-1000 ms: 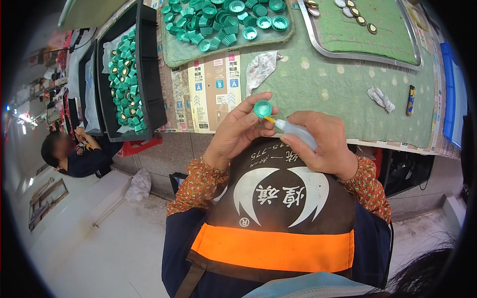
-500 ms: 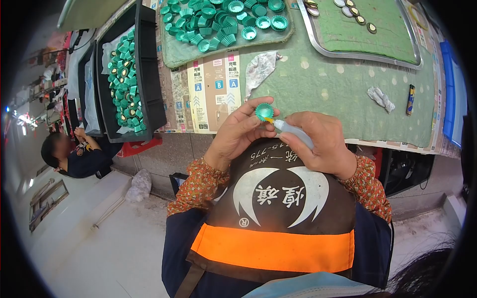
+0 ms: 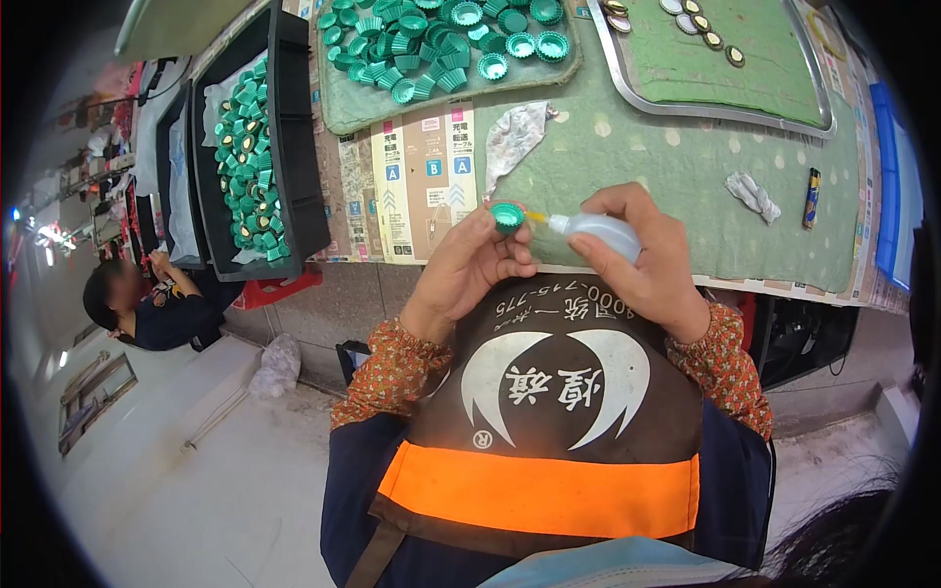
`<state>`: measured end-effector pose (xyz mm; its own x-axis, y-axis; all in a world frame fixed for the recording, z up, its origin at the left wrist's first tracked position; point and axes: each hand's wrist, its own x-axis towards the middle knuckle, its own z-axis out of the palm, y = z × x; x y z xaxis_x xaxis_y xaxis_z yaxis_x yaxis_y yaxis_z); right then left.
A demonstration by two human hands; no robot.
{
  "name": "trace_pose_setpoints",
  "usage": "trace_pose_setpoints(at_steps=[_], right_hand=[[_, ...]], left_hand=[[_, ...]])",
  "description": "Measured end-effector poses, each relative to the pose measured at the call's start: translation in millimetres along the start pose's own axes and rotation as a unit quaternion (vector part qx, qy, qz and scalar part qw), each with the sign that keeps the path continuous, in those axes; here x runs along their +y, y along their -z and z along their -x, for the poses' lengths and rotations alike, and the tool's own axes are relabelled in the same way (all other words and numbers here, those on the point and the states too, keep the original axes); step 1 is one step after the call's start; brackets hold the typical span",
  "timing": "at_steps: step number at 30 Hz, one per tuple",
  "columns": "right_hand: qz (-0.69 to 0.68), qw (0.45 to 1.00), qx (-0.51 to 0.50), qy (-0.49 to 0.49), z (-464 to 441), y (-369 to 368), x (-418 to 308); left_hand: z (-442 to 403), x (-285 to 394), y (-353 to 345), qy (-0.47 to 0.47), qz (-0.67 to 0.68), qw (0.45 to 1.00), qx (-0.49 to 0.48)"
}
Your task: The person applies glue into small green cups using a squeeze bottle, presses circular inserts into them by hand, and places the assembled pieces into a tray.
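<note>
In the head view, my left hand [image 3: 463, 263] pinches a small green fluted cup [image 3: 507, 219] between thumb and fingertips, its light green inside partly showing. A translucent squeeze bottle [image 3: 610, 235] with a yellow nozzle lies in my right hand [image 3: 655, 263], the fingers wrapped round it. The nozzle points left, its tip close beside the cup's rim; I cannot tell whether they touch. Both hands are above the front edge of the green cloth [image 3: 627, 167]. A crumpled whitish cloth [image 3: 517, 137] lies just beyond my left hand.
Many similar cups fill a tray [image 3: 358, 120] at the back. To the left, a black bin [image 3: 302, 147] holds green cups with gold pieces. A metal-rimmed tray [image 3: 720, 116] carries round pieces. Farther right lie a crumpled tissue [image 3: 753, 196] and a marker-like tube [image 3: 812, 199]. Another person [image 3: 157, 304] sits left.
The cup has moved slightly left and tipped, showing more of its side. My right hand has drawn the bottle right and up, taking the nozzle out of the cup.
</note>
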<state>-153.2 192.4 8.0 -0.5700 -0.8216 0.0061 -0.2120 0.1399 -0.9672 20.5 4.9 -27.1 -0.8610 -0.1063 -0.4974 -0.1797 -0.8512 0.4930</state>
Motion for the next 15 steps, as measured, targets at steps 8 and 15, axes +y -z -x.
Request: trace_pose_setpoints(at_steps=[8,15], right_hand=[[-0.043,0.996,0.006,-0.073,-13,3,17],[-0.017,0.997,-0.033,-0.06,-32,-2,24]], left_hand=[[11,16,-9,-0.063,-0.216,0.969,0.099],[13,19,-8,-0.146,-0.293,0.941,0.089]])
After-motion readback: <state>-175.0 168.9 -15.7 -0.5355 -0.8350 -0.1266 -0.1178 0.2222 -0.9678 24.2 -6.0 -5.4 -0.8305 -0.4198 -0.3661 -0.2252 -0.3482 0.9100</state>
